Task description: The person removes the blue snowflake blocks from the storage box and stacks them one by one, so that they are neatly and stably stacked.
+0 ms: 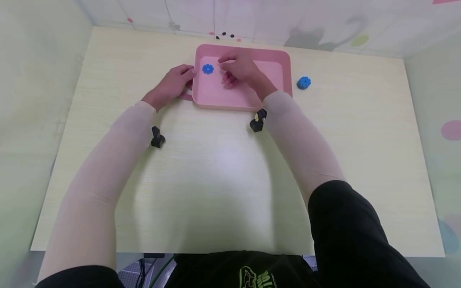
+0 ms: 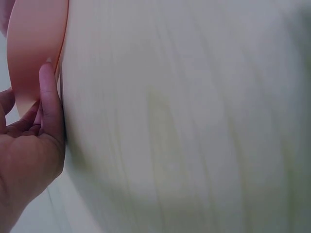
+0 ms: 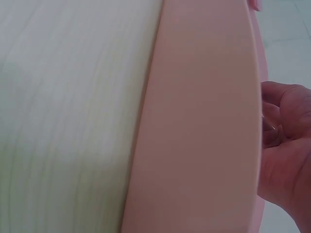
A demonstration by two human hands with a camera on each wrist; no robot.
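Two blue gear-shaped plastic pieces show from the head view: one blue piece in the tray (image 1: 207,69) lies flat on the floor of the pink tray (image 1: 279,56), and the other blue piece (image 1: 304,82) sits on the tabletop (image 1: 223,176) just beside the tray's right wall. The tray is smooth, matte pink plastic, rectangular with rounded corners and a raised rim. It stands at the far middle of the pale, wood-grained tabletop. The left hand (image 1: 173,82) grips the tray's left edge, fingers curled at the rim and handle. The right hand (image 1: 239,68) hovers over the tray's inside, fingers loosely curled, holding nothing that can be seen. Both arms wear thin, pale sleeves. A green print on the black shirt is too cropped to read.
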